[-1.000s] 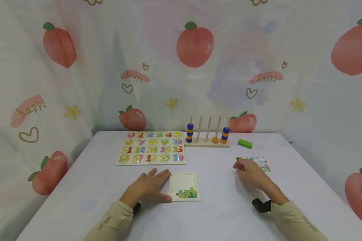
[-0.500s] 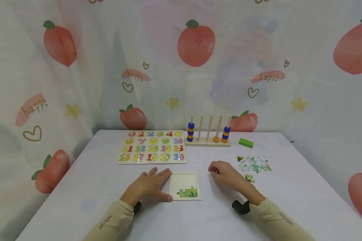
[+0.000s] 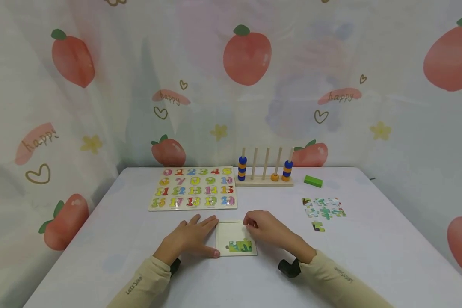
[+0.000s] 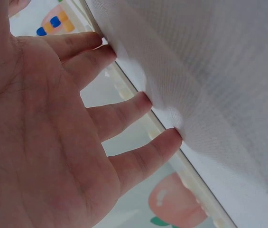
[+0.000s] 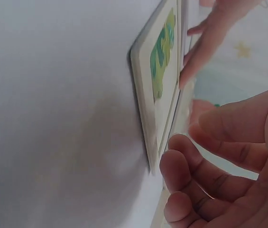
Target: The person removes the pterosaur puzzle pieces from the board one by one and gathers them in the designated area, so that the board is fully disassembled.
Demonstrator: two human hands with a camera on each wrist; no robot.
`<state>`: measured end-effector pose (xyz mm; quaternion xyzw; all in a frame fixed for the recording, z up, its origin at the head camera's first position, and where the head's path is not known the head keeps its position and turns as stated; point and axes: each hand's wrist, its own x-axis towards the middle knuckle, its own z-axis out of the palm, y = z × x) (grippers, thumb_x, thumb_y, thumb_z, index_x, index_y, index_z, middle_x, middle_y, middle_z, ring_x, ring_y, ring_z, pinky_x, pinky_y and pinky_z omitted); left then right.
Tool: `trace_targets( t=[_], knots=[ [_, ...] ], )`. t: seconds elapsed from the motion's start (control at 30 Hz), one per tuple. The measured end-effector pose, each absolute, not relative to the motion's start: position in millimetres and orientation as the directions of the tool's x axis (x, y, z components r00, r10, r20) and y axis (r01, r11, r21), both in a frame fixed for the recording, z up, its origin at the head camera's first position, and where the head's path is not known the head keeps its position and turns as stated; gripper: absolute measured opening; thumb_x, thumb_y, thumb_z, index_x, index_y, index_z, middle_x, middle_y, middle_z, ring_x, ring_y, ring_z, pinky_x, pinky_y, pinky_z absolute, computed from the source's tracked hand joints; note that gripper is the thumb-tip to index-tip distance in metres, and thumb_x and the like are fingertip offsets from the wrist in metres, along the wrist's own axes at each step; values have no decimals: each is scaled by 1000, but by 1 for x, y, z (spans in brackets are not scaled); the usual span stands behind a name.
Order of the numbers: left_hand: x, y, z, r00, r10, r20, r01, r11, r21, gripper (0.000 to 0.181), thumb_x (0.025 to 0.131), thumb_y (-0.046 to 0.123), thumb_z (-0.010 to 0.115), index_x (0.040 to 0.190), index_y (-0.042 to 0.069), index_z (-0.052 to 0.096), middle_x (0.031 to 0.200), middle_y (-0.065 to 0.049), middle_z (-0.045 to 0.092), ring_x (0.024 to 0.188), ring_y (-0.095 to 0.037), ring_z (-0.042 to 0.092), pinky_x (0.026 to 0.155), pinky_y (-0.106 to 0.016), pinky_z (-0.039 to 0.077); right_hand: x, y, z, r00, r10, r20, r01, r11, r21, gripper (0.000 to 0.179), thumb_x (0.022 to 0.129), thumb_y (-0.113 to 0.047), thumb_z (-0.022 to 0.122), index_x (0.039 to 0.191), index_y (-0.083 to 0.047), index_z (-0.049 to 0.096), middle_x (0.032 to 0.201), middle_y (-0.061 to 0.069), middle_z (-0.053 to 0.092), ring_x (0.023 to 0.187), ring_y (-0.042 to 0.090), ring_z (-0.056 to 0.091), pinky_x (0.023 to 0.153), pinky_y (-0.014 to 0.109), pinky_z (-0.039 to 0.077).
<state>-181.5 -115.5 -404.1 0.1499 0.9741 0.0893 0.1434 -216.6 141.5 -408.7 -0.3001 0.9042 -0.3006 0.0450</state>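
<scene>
My left hand (image 3: 190,239) lies spread at the left side of a small wooden puzzle frame (image 3: 223,229), thumb at its lower left corner and fingertips at its upper left. Joined green puzzle pieces (image 3: 240,246) fill the frame's lower right part. Over its upper right edge is my right hand (image 3: 269,229), fingers curled and the thumb (image 5: 231,121) against the index finger. I cannot tell whether something is pinched there; the right wrist view shows nothing sticking out. The left wrist view shows the palm and fingers (image 4: 145,154) from below.
Several loose puzzle pieces (image 3: 325,213) lie in rows to the right, one piece (image 3: 318,226) nearer me. Behind stand a number board (image 3: 194,189), a bead abacus with wooden rods (image 3: 263,182), and a green block (image 3: 313,181). A peach-printed curtain (image 3: 200,51) closes off the back.
My right hand has moved left from the loose pieces to the frame's upper right edge, uncovering those pieces. The left hand has stayed at the frame.
</scene>
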Motion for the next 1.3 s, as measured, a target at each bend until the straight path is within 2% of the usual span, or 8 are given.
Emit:
trace_targets(
  t=[0.43, 0.9, 1.3],
  knots=[
    [-182, -116, -405, -912, 326, -248, 279, 938, 207, 99, 86, 63, 84, 165, 20, 43, 172, 3, 38, 158, -40, 28, 122, -66, 29, -207, 118, -412, -734, -671, 107, -599, 564, -568, 6, 99, 0, 71, 104, -2, 73, 83, -5, 60, 78, 13, 54, 70, 28, 49],
    [-183, -116, -406, -912, 327, -246, 277, 936, 218, 100, 85, 64, 84, 165, 21, 43, 172, 4, 37, 158, -40, 28, 122, -67, 28, -200, 113, -410, -740, -671, 43, -587, 613, -528, 6, 93, -1, 77, 97, -4, 73, 84, -3, 57, 80, 14, 51, 73, 31, 47],
    [-181, -116, -405, -914, 326, -241, 275, 936, 221, 100, 85, 62, 84, 165, 20, 43, 172, 3, 37, 158, -40, 28, 122, -66, 29, -196, 108, -408, -759, -651, -31, -550, 666, -504, 9, 90, -7, 83, 92, -8, 74, 86, -1, 56, 79, 16, 52, 68, 30, 47]
  ],
)
